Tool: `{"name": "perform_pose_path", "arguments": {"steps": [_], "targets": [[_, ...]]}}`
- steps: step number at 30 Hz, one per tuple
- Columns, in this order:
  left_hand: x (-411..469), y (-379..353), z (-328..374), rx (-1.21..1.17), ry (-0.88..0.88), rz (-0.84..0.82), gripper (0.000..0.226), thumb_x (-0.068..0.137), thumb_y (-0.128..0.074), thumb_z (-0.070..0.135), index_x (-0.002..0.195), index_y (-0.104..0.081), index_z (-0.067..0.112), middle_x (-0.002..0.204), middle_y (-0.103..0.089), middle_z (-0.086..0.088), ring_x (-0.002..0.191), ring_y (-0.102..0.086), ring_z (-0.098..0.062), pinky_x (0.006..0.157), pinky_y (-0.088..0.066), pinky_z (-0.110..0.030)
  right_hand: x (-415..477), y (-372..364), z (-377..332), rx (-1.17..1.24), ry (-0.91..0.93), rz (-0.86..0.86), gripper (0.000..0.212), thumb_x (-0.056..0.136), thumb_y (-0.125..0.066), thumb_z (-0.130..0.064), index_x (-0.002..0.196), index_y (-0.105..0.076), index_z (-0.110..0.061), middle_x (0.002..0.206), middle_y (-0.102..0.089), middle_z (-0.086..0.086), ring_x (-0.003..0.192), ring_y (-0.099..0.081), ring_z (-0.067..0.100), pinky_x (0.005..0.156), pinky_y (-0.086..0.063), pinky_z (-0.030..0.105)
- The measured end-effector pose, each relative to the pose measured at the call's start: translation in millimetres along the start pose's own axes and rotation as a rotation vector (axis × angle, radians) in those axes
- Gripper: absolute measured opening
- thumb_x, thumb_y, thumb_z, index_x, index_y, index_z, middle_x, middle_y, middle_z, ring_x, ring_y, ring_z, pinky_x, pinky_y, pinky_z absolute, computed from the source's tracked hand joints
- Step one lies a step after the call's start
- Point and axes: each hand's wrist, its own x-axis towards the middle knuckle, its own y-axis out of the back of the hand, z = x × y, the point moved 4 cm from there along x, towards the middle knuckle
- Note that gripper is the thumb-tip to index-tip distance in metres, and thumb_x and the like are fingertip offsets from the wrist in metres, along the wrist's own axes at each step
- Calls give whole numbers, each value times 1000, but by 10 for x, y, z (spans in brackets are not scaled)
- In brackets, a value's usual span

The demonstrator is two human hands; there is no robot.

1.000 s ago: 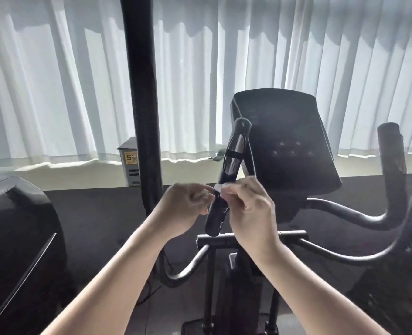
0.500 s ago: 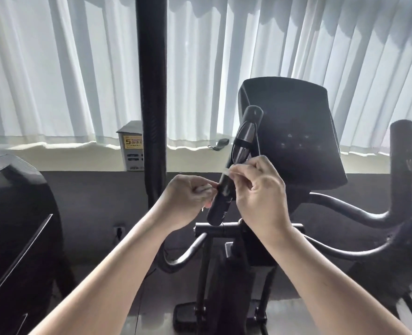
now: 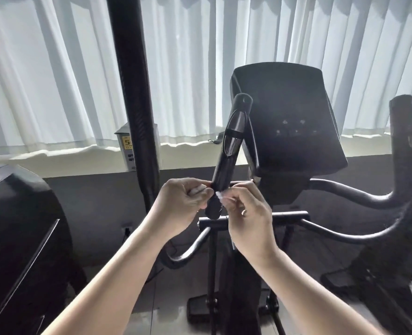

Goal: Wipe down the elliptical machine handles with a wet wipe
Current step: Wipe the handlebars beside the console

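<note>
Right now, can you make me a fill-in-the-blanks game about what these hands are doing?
The left hand and right hand together pinch a wet ____.
It is wrapped round a black ____ of the elliptical.
Behind the machine hang white ____.
Missing words: wipe, handle, curtains.

Right hand [image 3: 248,213] lowered along the elliptical handle [image 3: 224,170] towards its base, left hand [image 3: 180,201] brought slightly lower on the left side, wet wipe [image 3: 198,190] carried down with them, white now shown either side of the grip.
</note>
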Motion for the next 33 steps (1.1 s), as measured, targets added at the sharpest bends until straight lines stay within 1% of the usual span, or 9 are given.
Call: {"name": "perform_pose_path", "arguments": {"steps": [6, 8, 13, 16, 21, 24, 27, 29, 33], "targets": [[-102, -38, -115, -12, 20, 65, 9, 94, -77, 22, 90, -80, 29, 69, -71, -8, 59, -57, -7, 57, -46, -22, 209, 25, 90, 87, 0, 72, 12, 90, -77, 6, 92, -74, -6, 92, -63, 1, 80, -63, 2, 74, -49, 13], [-138, -55, -158, -23, 17, 89, 7, 92, -78, 20, 91, -79, 28, 65, -70, -5, 60, -60, -6, 59, -49, -17, 237, 7, 129, 99, 21, 83, 14, 90, -75, 8, 93, -74, -6, 93, -63, 1, 81, -62, 4, 74, -49, 12], [-218, -109, -253, -8, 1, 106, 18, 91, -79, 19, 89, -82, 37, 72, -74, -4, 67, -66, -10, 71, -58, -25, -388, -172, 297, 172, -14, -2, 17, 87, -73, 16, 93, -73, 0, 94, -64, 5, 86, -65, 8, 72, -57, 25], [-258, -137, -260, -17, -15, 119, 30, 91, -79, 16, 85, -81, 46, 66, -71, 6, 65, -64, -6, 68, -54, -17, -428, -194, 369, 259, -61, 25, 15, 90, -73, 11, 96, -75, -3, 97, -64, 4, 84, -67, 14, 72, -57, 30], [-270, -139, -264, 39, 3, 142, 11, 90, -80, 21, 96, -82, 31, 68, -71, 1, 64, -64, -6, 68, -54, -19, -282, -217, 341, 317, 4, 114, 18, 92, -70, 10, 98, -73, -6, 103, -62, 1, 89, -67, 16, 76, -54, 23], [-284, -164, -260, 17, -1, 159, 12, 89, -80, 18, 97, -82, 27, 67, -71, 6, 64, -63, -6, 66, -51, -18, -543, -316, 546, 288, -127, 45, 11, 92, -70, 10, 93, -74, 0, 96, -64, 5, 84, -66, 15, 73, -56, 30], [-314, -205, -311, -9, -8, 190, 14, 89, -80, 16, 94, -83, 29, 69, -71, 4, 65, -61, -6, 64, -51, -16, -807, -349, 770, 358, -470, 86, 6, 93, -73, 2, 92, -75, -4, 95, -70, 8, 85, -69, 20, 78, -59, 43], [-328, -221, -333, -21, -21, 200, 13, 89, -80, 20, 97, -83, 30, 76, -73, -9, 68, -62, -9, 68, -54, -22, -875, -358, 718, 462, -586, 228, 7, 95, -73, -5, 94, -74, -12, 95, -71, 5, 80, -69, 19, 73, -57, 36], [-314, -210, -336, 3, -42, 181, 16, 86, -79, 30, 101, -82, 34, 81, -72, -15, 70, -64, -11, 71, -56, -23, -820, -559, 425, 696, -536, 395, 12, 96, -72, -5, 96, -75, -17, 97, -65, 6, 71, -65, 20, 65, -52, 27]]}}
